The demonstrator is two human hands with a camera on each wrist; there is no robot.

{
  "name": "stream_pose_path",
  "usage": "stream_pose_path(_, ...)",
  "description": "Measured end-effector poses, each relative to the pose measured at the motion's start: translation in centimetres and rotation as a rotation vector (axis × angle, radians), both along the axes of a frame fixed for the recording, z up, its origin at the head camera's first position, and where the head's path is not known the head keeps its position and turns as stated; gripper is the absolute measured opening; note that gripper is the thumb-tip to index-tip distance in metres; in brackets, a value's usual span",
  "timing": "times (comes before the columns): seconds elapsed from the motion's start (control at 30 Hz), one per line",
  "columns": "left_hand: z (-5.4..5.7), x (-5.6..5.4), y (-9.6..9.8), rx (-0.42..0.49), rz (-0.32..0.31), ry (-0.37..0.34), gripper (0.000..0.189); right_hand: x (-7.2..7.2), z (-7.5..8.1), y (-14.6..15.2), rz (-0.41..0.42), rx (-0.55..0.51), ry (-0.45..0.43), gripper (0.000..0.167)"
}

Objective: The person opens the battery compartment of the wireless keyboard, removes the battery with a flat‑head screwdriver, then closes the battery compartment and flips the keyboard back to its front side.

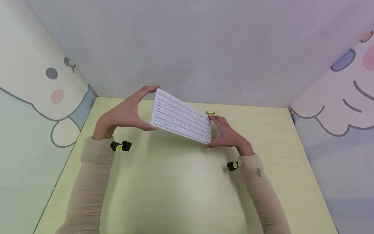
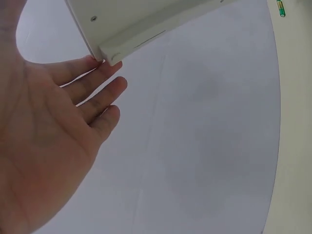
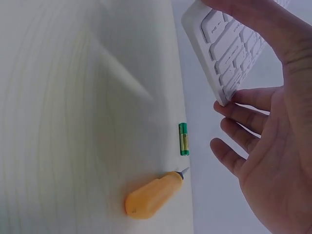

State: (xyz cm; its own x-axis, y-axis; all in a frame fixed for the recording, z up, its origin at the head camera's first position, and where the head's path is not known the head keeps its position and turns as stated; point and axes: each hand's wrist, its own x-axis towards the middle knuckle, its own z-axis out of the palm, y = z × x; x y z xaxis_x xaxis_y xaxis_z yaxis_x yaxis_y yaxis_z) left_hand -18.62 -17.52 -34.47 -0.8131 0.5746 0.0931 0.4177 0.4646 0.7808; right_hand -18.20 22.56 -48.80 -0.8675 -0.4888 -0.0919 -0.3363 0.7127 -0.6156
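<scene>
A white keyboard [image 1: 182,117] is held up above the table, tilted, its left end higher and its keys facing me. My left hand [image 1: 124,112] grips the left end between the thumb at the lower corner and fingertips at the upper corner. At the other end my right hand [image 1: 226,133] holds the keyboard the same way, thumb below and fingers above. The left wrist view catches the keyboard's underside [image 2: 141,22], with a small screw and a raised ridge along one edge. Keys near the right end show in the right wrist view.
A green and gold battery [image 1: 210,112] lies on the pale wooden table [image 1: 175,182] near its back edge. Close by, in the right wrist view, lies a screwdriver [image 3: 153,195] with an orange handle; the head view hides it. Walls border the table's back and sides.
</scene>
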Motion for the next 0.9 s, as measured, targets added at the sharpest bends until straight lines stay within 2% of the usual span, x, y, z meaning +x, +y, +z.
stream_pose_path(0.2, -1.5, -0.2, -0.9, -0.045, 0.019, -0.015, 0.124, -0.4, 0.5, 0.6, 0.000, 0.020, 0.022, 0.132)
stream_pose_path(0.5, -3.3, -0.2, -1.6, -0.210, 0.070, -0.003, 0.124, -0.4, 1.2, 1.3, -0.017, 0.041, 0.006, 0.130)
stream_pose_path(0.63, -4.7, -0.3, -1.9, -0.241, 0.079, -0.017, 0.123, -0.4, 1.2, 1.4, -0.017, 0.038, 0.010, 0.130)
stream_pose_path(0.9, -7.6, -0.1, -2.3, -0.317, 0.121, -0.033, 0.124, -0.7, 1.0, 1.1, -0.016, 0.099, 0.016, 0.131)
